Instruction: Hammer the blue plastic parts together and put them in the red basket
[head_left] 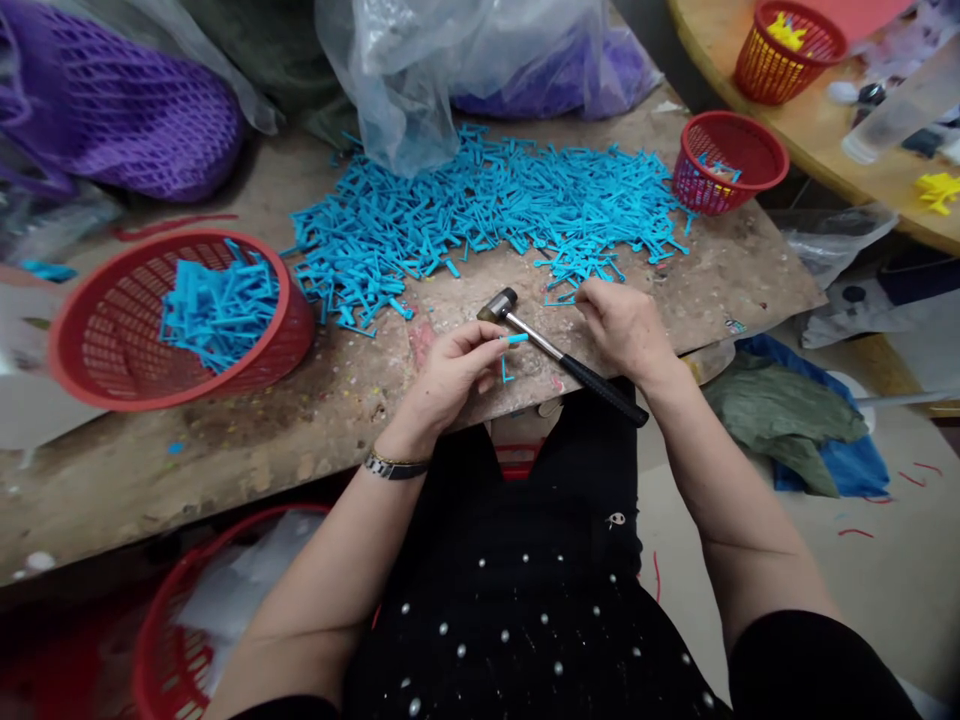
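Note:
My left hand (456, 372) is closed in a pinch on a small blue plastic piece (517, 340) that sticks out past the fingertips. A thin L-shaped blue part (505, 372) shows just below those fingers; whether it belongs to the held piece I cannot tell. My right hand (626, 325) has its fingers pinched together at the near edge of a wide pile of blue plastic pieces (510, 200). Thin blue bits lie by its fingertips, and what it grips is hidden. Between my hands a hammer (555, 350) with a black handle lies on the worn wooden table (300, 435), its handle overhanging the edge.
At left stands a red basket (90, 350) partly filled with blue pieces. A smaller red basket (739, 150) stands at the right corner. Clear plastic bags (405, 80) and a purple mesh bag (150, 100) lie behind. Another red basket (787, 60) sits on the neighbouring table.

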